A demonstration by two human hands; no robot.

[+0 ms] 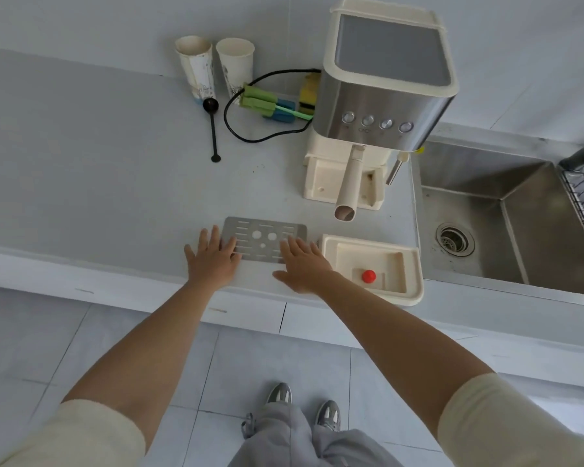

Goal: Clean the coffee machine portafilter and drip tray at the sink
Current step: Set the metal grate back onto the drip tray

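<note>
Drip tray grate [265, 239] lies on the table [115, 163]; my left hand [211, 261] and right hand [302, 264] rest flat-fingered on its ends. Next: pinch its edges, carry to sink [520, 230].

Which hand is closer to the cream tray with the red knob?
Right. The right hand rests just left of the cream tray; the left hand lies farther off, at the metal grate's far end.

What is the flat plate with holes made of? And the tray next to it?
The drip tray grate looks like brushed metal, probably stainless steel: grey, thin, dull sheen. The drip tray seems cream plastic: matte, thick moulded rounded walls.
</note>
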